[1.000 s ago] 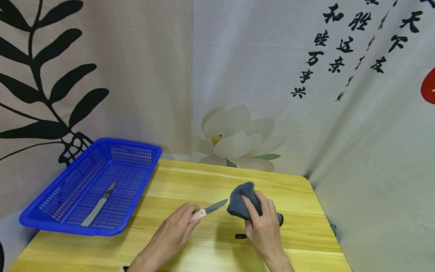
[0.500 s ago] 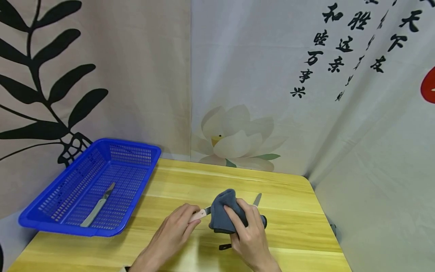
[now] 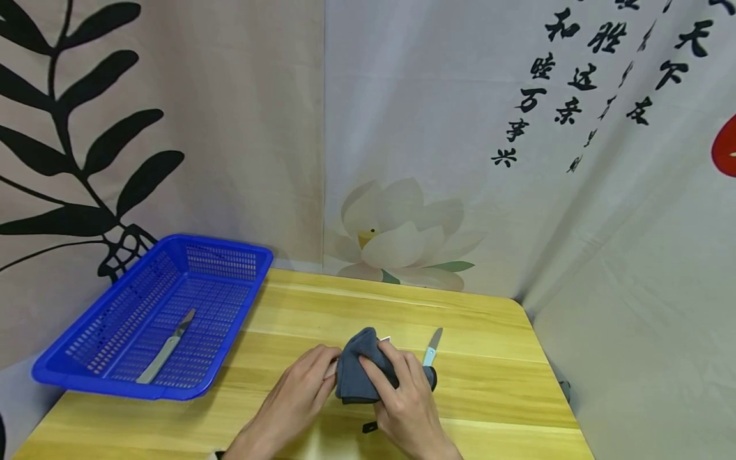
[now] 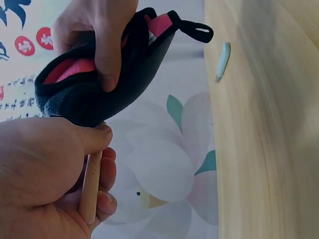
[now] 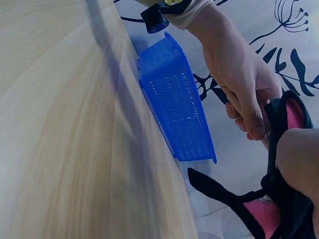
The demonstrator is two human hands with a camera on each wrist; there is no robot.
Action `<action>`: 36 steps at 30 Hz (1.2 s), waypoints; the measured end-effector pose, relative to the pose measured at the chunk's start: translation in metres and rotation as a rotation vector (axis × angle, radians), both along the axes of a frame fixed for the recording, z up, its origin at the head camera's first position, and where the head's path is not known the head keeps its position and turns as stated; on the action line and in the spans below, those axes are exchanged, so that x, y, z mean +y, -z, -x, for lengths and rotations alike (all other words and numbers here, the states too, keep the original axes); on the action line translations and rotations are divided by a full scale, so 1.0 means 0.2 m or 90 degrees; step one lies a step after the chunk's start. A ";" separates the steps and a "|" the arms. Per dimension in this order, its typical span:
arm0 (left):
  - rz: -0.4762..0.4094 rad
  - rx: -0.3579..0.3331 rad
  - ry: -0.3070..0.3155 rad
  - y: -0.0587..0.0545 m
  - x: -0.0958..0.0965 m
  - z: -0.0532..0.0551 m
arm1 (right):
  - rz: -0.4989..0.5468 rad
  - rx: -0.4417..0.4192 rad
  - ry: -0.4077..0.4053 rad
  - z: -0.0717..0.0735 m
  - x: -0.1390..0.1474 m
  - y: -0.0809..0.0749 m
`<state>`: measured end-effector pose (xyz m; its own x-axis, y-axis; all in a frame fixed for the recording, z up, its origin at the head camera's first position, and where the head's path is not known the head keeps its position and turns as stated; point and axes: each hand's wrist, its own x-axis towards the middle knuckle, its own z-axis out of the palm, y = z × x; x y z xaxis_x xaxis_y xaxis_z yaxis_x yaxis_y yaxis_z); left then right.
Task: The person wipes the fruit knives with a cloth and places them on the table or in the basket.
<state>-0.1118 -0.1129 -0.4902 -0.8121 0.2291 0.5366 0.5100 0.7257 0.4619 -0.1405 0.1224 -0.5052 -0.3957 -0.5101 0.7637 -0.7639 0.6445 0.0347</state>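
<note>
Left hand gripping a pale-handled knife — blade apparently within the grey-blue cloth gripped by the right hand; blue-handled knife on the worktop.

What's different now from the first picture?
The right hand brought the cloth left, toward the left hand, and it now hides most of the blade of the held knife. The table knife, unseen at first, now shows. Neither hand let go of anything. The left hand, basket and basket knife stayed about where they were.
</note>
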 end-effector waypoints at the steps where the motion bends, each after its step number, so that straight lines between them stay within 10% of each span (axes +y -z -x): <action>1: -0.002 -0.005 -0.001 0.00 0.00 0.00 | -0.001 -0.005 0.002 0.00 0.00 0.00; 36: -0.036 0.027 0.019 0.02 -0.02 -0.01 | 0.026 -0.012 0.068 0.09 0.15 -0.03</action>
